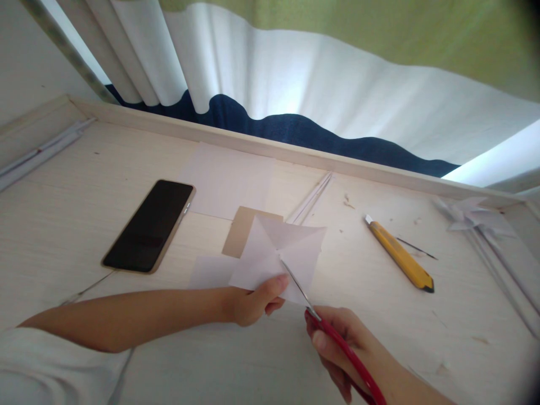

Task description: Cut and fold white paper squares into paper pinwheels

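A creased white square of paper (261, 247) is pinched by its near edge between the thumb and fingers of my left hand (259, 301). My right hand (343, 343) is closed around the handles of red-handled scissors (350, 357). Their blades lie over the near right part of the paper, with the tips close to its middle, where the creases meet. Whether the blades are fully closed on the paper is hard to make out. Partly under the paper are a tan card (240, 230) and a smaller white sheet (206, 271).
A black-screened phone (149, 228) lies left. Behind are a white sheet (232, 180) and rolled paper sticks (311, 199). A yellow cutter knife (399, 253) and a thin dark rod (417, 247) lie right. A paper pinwheel (468, 216) lies far right. A raised rim (253, 145) borders the table.
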The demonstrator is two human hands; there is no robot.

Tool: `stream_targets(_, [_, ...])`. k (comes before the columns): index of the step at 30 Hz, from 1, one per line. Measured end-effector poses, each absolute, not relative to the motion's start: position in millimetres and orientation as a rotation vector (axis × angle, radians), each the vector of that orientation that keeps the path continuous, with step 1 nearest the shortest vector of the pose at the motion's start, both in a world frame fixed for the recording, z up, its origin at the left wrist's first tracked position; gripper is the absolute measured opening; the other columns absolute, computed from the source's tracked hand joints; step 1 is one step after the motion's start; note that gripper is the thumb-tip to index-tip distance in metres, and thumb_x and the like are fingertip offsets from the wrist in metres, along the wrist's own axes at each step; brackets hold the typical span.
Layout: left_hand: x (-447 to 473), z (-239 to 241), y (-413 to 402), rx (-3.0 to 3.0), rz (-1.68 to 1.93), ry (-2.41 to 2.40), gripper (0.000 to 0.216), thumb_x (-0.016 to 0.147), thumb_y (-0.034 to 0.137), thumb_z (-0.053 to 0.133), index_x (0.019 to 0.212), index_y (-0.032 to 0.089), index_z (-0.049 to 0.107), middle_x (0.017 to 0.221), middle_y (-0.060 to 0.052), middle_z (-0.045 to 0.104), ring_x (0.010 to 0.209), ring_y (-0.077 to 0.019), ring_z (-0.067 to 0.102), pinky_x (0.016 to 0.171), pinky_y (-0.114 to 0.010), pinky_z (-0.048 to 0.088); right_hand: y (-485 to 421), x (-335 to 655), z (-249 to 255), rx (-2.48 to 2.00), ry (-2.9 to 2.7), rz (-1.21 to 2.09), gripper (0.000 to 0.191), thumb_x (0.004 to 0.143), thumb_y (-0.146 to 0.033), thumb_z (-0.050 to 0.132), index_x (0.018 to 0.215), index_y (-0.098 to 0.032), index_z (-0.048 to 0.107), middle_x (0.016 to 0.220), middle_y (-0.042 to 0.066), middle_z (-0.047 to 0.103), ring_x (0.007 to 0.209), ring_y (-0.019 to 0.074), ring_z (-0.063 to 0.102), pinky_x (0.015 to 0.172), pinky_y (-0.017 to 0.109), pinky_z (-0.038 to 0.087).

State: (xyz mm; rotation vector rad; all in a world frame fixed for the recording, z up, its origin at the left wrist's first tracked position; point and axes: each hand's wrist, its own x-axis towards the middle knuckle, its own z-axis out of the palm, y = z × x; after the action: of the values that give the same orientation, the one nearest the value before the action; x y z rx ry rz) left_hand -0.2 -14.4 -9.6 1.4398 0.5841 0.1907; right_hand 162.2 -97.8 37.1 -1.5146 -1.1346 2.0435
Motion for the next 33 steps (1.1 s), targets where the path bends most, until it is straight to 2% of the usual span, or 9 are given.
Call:
stream_targets(17, [1, -14, -17, 1.387, 0.23, 0.609, 0.056, 0.074, 0.064, 0.011, 0.041, 0.02, 0.023, 0.037, 0.005, 0.025, 0.038, -0.0077, 0.023, 0.043, -0.024, 0.027, -97, 163, 40, -1.576, -1.129, 2.064, 0.047, 0.068, -0.064, 0.044, 0.064, -0.017, 0.04, 0.036, -0.01, 0.031, 0.029, 0.0024, 0.028, 0.029, 0.013, 0.022])
stream_targets(22, [-2, -9, -13, 1.388, 0.285, 0.656, 0.054, 0.075, 0.06, 0.012, 0.039, 0.02, 0.022, 0.036, 0.005, 0.022, 0.037, -0.0073, 0.023, 0.043, -0.024, 0.025, -100, 176, 46, -1.687, -1.272, 2.014, 0.034, 0.07, -0.047, 0.054, 0.06, -0.018, 0.039, 0.044, -0.009, 0.031, 0.033, 0.0031, 0.033, 0.03, 0.014, 0.027])
stream_targets(25, [-3, 2, -4, 1.399, 0.272, 0.582, 0.054, 0.074, 0.059, 0.018, 0.039, 0.02, 0.026, 0.037, 0.004, 0.027, 0.038, -0.0075, 0.028, 0.045, -0.024, 0.027, -106, 200, 55, -1.876, -1.355, 1.866, 0.03, 0.067, -0.037, 0.061, 0.057, -0.018, 0.039, 0.049, -0.008, 0.035, 0.036, 0.0043, 0.039, 0.033, 0.016, 0.031])
stream_targets(28, [-3, 11, 6, 1.395, 0.155, 0.417, 0.051, 0.072, 0.056, 0.03, 0.038, 0.018, 0.033, 0.037, 0.003, 0.033, 0.037, -0.0071, 0.031, 0.044, -0.023, 0.028, -105, 227, 69, -1.964, -1.282, 1.428, 0.03, 0.065, -0.04, 0.062, 0.058, -0.018, 0.043, 0.047, -0.005, 0.043, 0.042, 0.0085, 0.046, 0.038, 0.019, 0.035])
stream_targets(30, [-2, 15, 11, 1.366, 0.075, 0.322, 0.049, 0.071, 0.055, 0.033, 0.039, 0.018, 0.035, 0.035, 0.003, 0.034, 0.034, -0.007, 0.031, 0.04, -0.022, 0.025, -99, 237, 77, -1.926, -1.194, 1.118, 0.028, 0.059, -0.039, 0.068, 0.063, -0.018, 0.049, 0.057, 0.0, 0.055, 0.046, 0.0105, 0.049, 0.039, 0.021, 0.037])
stream_targets(33, [-1, 18, 16, 1.316, -0.005, 0.245, 0.045, 0.07, 0.053, 0.034, 0.041, 0.019, 0.036, 0.033, 0.003, 0.032, 0.03, -0.007, 0.029, 0.034, -0.021, 0.02, -84, 236, 82, -1.785, -1.162, 1.009, 0.03, 0.055, -0.037, 0.071, 0.074, -0.019, 0.055, 0.069, 0.002, 0.061, 0.043, 0.0087, 0.046, 0.038, 0.022, 0.038])
